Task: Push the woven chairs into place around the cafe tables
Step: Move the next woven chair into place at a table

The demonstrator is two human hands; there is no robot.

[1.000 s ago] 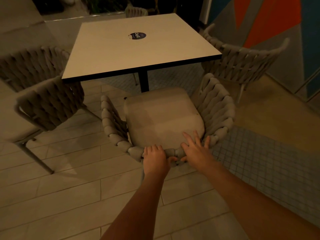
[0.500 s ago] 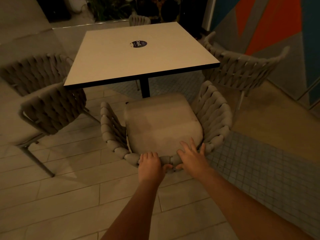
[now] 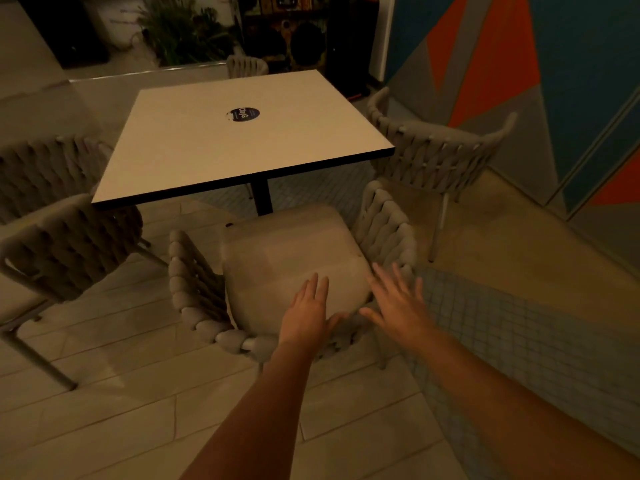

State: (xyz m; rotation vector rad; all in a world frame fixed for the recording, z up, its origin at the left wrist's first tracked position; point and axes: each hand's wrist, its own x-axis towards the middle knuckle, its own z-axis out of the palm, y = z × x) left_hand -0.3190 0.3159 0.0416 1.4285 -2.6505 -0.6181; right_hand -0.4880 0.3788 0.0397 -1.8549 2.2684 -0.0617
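Note:
A grey woven chair (image 3: 194,289) with a pale seat cushion stands just in front of me, its seat pointing at the square white cafe table (image 3: 242,147). The front of the cushion sits at the table's near edge, beside the black table post. My left hand (image 3: 306,315) is above the chair's back rim with straight fingers over the cushion. My right hand (image 3: 396,303) is spread open over the rim's right part. Whether either hand touches the chair is unclear.
More woven chairs surround the table: one at the right (image 3: 436,157), two at the left (image 3: 65,244), one behind (image 3: 246,65). A painted blue and orange wall (image 3: 571,81) runs along the right. Plants and dark cabinets stand at the back.
Both hands have let go of the chair's back rim and opened, fingers now straight over the seat. The view has drawn back from the table a little.

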